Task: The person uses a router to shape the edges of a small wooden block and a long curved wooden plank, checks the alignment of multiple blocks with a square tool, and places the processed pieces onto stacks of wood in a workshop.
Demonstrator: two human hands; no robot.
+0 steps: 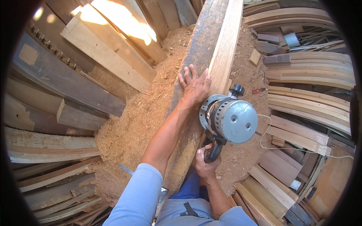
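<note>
"Right hand (208,162)?"
"We list it closed round the side handle (215,150) of one handheld router (238,122), over our pale board (226,56)."
"Left hand (197,88)?"
"Flat, fingers spread, across dark plank (205,34) and board."

The bare left hand (196,88) is near the middle, toward 1 o'clock, palm down, with its fingers a bit apart and pointing to 12. The long, bare left forearm (166,135) reaches up from a pale blue cloth sleeve (137,192) at 7 o'clock. The bare right hand (206,167), at 5 o'clock, has its fingers curled in.
</note>
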